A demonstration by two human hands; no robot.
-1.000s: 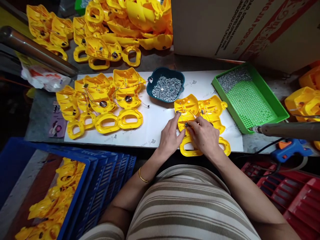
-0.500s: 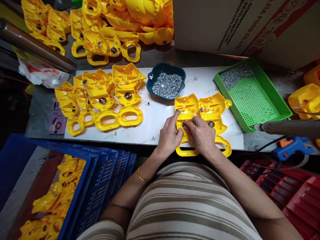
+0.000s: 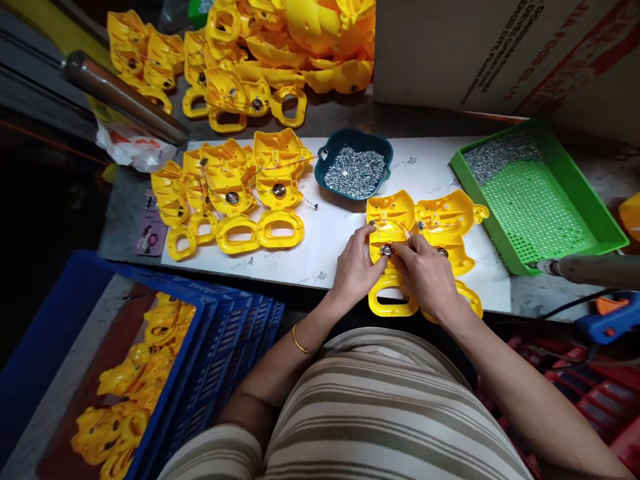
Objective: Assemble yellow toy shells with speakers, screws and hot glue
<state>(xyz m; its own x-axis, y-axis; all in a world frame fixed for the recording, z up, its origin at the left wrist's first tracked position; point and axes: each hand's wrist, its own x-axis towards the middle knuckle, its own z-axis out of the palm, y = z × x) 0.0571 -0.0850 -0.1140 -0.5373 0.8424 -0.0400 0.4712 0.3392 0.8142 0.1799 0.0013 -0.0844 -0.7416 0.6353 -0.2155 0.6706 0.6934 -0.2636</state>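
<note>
Under my hands lies a yellow plastic shell half (image 3: 391,208), open side up, with thin wires across its upper part. A small round speaker (image 3: 386,251) sits in its lower section. My left hand (image 3: 356,267) holds the shell's left edge, index fingertip at the side and thumb just below the speaker. Bent fingers of my right hand (image 3: 427,272) press at the speaker's right edge; the fingertips are partly hidden. A yellow handle ring (image 3: 380,309) is at the shell's lower end. A second yellow shell half (image 3: 447,208) lies alongside, partly covered by my right hand.
A dark bowl of small screws (image 3: 323,175) stands behind the shells. At right is a green tray (image 3: 545,220) with metal pieces, near a metal rod (image 3: 590,269) and blue glue gun (image 3: 613,320). More wired shells (image 3: 233,177) lie left; blue crates (image 3: 200,333) stand below.
My view has swung left, so everything appears further right. The speaker, mostly covered by my right fingers before, now shows between my hands. My left hand keeps its place at the shell's edge.
</note>
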